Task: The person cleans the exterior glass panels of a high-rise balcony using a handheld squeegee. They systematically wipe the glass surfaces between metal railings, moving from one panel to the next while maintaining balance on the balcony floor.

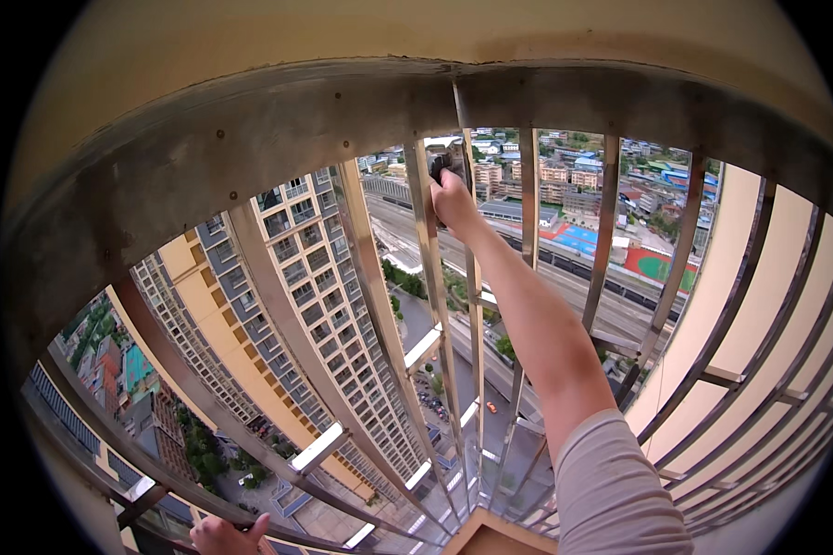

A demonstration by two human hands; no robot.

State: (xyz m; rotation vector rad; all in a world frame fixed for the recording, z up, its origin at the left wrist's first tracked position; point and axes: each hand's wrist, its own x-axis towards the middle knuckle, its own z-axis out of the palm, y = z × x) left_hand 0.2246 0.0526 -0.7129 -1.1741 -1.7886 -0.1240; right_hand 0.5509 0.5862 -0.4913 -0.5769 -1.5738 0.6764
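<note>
My right arm reaches up and away. At its end my right hand (451,201) is closed on a dark and silver object (458,154), held high among the upright metal bars just under the wide metal band (284,125). Much of this object is hidden by the hand and a bar, so its exact kind cannot be told. Low at the left, my left hand (225,534) is curled at a metal bar (180,479) of the grille, its thumb on top. The picture's lower edge cuts off part of that hand.
Upright bars with short crosspieces (318,447) curve around me on several sides. Screws dot the metal band beneath a tan wall (389,31). A brown ledge (500,534) lies at the bottom. Beyond the grille are tall buildings (319,277) and, far below, a road (458,361).
</note>
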